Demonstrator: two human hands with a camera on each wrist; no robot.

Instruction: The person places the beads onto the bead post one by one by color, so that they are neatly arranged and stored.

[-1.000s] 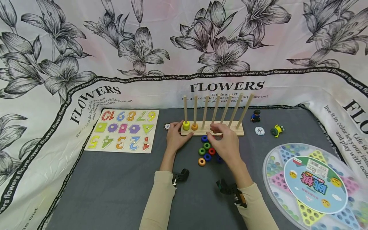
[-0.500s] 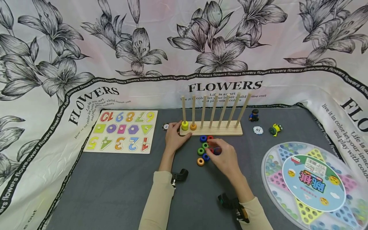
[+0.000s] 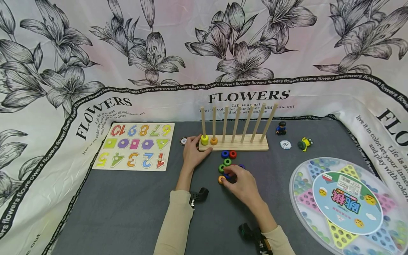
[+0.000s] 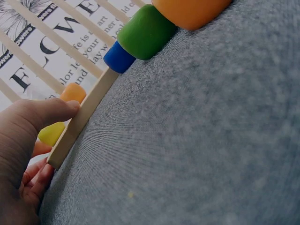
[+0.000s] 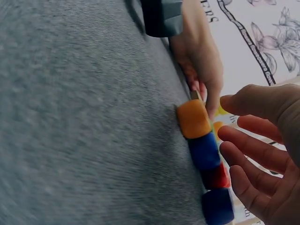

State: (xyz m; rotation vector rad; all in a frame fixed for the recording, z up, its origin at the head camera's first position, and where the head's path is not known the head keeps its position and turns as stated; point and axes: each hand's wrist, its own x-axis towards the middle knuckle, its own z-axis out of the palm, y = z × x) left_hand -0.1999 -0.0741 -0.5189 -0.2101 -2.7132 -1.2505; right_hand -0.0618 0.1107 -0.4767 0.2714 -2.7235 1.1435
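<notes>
My left hand (image 3: 193, 152) grips the left end of a wooden peg rack (image 3: 242, 144), thumb along its front edge and fingers around the end. A yellow ring (image 3: 204, 140) and an orange ring (image 4: 73, 93) sit on its two leftmost pegs. Loose rings lie in front: blue (image 3: 225, 154), red (image 3: 233, 154), two green (image 3: 227, 162), and several more partly under my right hand (image 3: 243, 186). That hand hovers at the near end of the pile, thumb and fingers spread beside a loose orange ring (image 5: 193, 118); nothing shows between them.
A number puzzle board (image 3: 134, 147) lies on the left. Right of the rack are a small toy figure (image 3: 281, 128), a white round token (image 3: 285, 144) and a toy frog (image 3: 305, 144). A large round board-game case (image 3: 338, 202) takes up the right side.
My right hand has moved from the rack's front edge down toward me, to the near orange ring. The red ring beside the blue one has come into view. My left hand stays put.
</notes>
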